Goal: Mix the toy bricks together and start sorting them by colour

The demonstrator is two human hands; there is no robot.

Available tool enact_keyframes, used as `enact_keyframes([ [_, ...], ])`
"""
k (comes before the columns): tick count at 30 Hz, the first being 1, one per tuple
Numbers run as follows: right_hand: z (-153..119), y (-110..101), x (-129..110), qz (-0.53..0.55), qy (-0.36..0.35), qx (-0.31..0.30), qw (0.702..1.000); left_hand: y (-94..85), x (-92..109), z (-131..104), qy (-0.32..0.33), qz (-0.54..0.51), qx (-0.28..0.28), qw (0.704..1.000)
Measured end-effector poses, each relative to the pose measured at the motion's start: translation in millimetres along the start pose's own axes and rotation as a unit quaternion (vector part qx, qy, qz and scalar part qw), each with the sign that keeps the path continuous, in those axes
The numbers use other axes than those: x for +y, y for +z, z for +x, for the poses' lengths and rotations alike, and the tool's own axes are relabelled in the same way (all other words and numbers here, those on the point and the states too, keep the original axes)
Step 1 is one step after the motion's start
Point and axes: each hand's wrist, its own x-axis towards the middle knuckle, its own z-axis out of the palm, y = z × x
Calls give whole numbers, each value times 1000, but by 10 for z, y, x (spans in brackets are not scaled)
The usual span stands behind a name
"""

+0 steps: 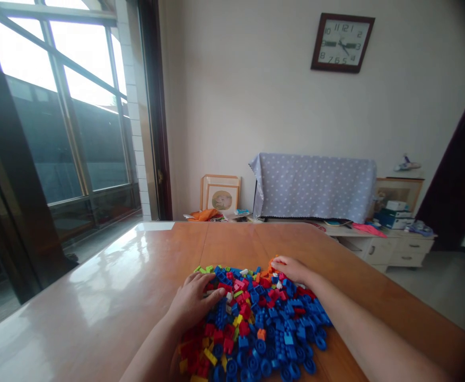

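Observation:
A wide pile of plastic building bricks [258, 318], mostly blue with red, yellow, pink, green, white and orange ones, lies on the wooden table. Round blue wheel-like pieces [253, 363] are gathered at its near side. My left hand [195, 297] rests on the pile's left edge, thumb apart from the fingers, touching bricks; some fingertips are hidden among them. At the far right edge of the pile, my right hand [291, 268] has its fingers closed around an orange brick [272, 262]. More orange bricks lie just below that hand.
The brown table [240, 239] reaches forward, with a white sheet [152, 226] at its far left corner. Behind it a low white cabinet [399, 249] carries an object under a dotted grey cloth [315, 185]. Glass windows are on the left; a clock [342, 43] hangs on the wall.

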Motion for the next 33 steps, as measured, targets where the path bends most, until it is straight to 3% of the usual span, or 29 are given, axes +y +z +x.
enact_keyframes([
  [6,92,243,-61,-18,-9,-53,998,-16,58,-30,-5,21,-16,1000],
  [13,10,478,-504,33,-54,-132,989,14,93,-57,12,22,-22,999],
  [19,-307,635,-912,38,-87,-174,980,29,86,-70,27,23,-32,999],
  [23,-643,544,-1045,80,-132,-217,964,28,88,-82,48,16,-25,998],
  [25,-765,410,-988,117,-135,-189,966,20,99,-86,54,15,-22,998],
  [27,-823,225,-799,141,-108,-108,978,8,115,-89,52,17,-21,998],
  [29,-825,14,-480,134,-53,5,990,-3,135,-92,51,25,-22,998],
  [32,-788,-261,127,83,-4,157,984,-4,176,-104,52,38,-19,998],
  [33,-780,-315,321,50,13,181,982,1,194,-111,52,41,-16,998],
])
